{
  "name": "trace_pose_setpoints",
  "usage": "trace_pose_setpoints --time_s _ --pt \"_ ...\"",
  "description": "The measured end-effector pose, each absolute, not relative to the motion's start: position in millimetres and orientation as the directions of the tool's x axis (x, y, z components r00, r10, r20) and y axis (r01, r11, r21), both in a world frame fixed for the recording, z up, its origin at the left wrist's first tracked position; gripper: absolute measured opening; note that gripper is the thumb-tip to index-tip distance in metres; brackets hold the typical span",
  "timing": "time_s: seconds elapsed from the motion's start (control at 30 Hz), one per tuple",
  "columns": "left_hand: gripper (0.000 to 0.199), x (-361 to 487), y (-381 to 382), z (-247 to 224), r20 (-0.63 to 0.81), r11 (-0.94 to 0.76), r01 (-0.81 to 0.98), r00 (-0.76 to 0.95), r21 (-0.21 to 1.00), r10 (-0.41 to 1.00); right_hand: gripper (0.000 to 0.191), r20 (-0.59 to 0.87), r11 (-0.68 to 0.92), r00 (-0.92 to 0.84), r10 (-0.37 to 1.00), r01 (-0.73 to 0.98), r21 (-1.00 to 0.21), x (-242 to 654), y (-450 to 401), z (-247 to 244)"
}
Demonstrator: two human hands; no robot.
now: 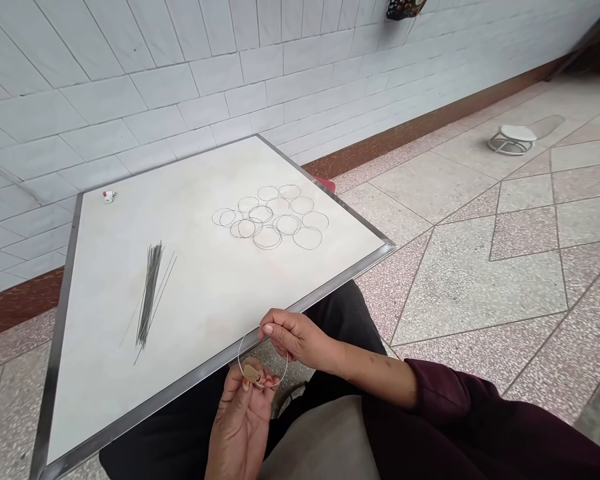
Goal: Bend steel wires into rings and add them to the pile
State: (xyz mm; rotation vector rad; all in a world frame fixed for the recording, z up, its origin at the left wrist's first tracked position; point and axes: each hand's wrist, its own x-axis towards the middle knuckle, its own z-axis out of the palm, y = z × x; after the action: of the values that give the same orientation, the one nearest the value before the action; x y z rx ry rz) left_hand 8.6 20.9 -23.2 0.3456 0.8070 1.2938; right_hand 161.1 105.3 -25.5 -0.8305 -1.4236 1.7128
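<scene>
Just past the table's front edge, over my lap, both hands hold one thin wire ring. My right hand pinches its upper right side between thumb and curled fingers. Below it, my left hand is palm up, its thumb pressed on the ring's lower side and on a small tan piece whose kind I cannot make out. On the white table lies a loose cluster of several overlapping wire rings. Left of them rests a bundle of straight thin wires, a few strewn beside it.
A small red and white object sits at the table's far left corner. The metal-edged table stands against a white tiled wall. A low round stool is on the floor at right, and a dark item hangs on the wall.
</scene>
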Motion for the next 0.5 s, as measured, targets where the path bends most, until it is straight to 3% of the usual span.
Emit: trace_pose_setpoints --time_s 0.3,0.5 --pt "0.011 13.4 18.4 -19.2 -0.344 0.253 -0.718 0.019 0.649 0.939 0.033 -0.004 -0.148 -0.427 0.904 -0.304 -0.941 158.8 109.0 -27.2" --pt "0.013 10.3 21.4 -21.2 -0.409 0.21 -0.756 -0.083 0.62 0.909 0.046 0.03 -0.233 -0.521 0.853 -0.431 -0.872 164.5 108.7 -23.8"
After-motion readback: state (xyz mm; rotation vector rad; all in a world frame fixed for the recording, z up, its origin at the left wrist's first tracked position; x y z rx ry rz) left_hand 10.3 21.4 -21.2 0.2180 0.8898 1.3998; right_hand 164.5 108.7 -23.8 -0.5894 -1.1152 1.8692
